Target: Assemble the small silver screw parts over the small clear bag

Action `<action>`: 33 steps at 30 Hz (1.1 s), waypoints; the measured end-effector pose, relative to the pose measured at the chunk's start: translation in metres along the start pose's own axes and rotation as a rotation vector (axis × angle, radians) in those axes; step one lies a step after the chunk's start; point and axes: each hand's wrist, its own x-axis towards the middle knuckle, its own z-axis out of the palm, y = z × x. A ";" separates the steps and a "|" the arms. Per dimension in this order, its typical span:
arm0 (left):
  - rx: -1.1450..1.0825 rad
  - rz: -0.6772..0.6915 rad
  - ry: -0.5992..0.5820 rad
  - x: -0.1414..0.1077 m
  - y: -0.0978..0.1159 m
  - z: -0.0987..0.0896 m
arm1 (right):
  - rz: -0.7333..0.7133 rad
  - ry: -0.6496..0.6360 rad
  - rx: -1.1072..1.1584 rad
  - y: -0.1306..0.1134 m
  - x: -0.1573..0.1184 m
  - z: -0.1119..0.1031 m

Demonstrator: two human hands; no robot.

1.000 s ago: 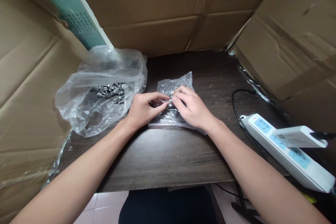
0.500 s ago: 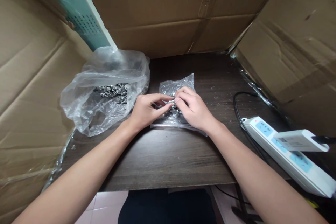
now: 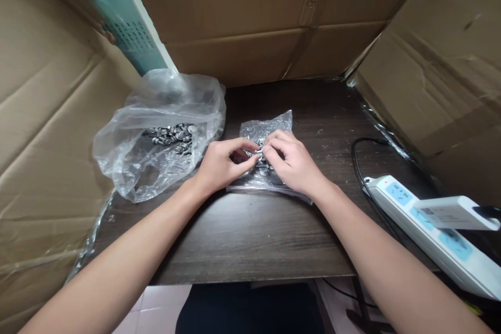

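My left hand (image 3: 227, 162) and my right hand (image 3: 291, 159) meet over a small clear plastic bag (image 3: 252, 128) lying on the dark table. Thumb and fingertips of both hands pinch a small metal bolt (image 3: 259, 152) between them. Other shiny metal pieces (image 3: 264, 169) lie on the small bag just below the fingertips. To the left, a large open plastic bag (image 3: 133, 162) holds several bolts (image 3: 172, 135). My fingers partly cover the bolt, so its full shape is hidden.
A white power strip (image 3: 422, 229) with a plugged-in white adapter (image 3: 454, 211) and a black cable (image 3: 353, 159) lies at the right. Cardboard walls (image 3: 242, 15) stand behind and on both sides of the table (image 3: 250, 240).
The whole view has shifted slightly, so things appear a little further right. Both hands keep nearly the same pose at the bolt, with only small finger movement.
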 end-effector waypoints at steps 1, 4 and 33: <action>0.002 0.000 0.000 0.000 0.000 0.000 | 0.007 -0.012 0.010 0.000 0.000 0.000; 0.002 0.005 0.010 0.001 0.002 -0.001 | 0.025 -0.016 0.041 -0.001 0.000 -0.002; 0.047 0.058 0.010 -0.001 0.002 -0.001 | 0.004 -0.067 0.025 -0.001 0.001 0.004</action>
